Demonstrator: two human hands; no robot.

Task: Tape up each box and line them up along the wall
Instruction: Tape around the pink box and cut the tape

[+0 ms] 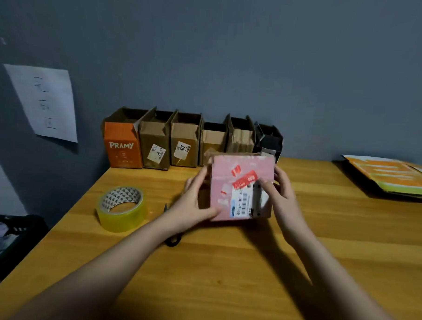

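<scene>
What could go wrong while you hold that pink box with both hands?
The pink box is held by the left hand and right hand just in front of the row of open boxes, so it might bump them. The scissors lie partly hidden under the left forearm and could be knocked.

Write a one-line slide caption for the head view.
Both hands, left hand and right hand, hold a pink box above the table, tape roll alongside, open boxes lining the wall.
</scene>
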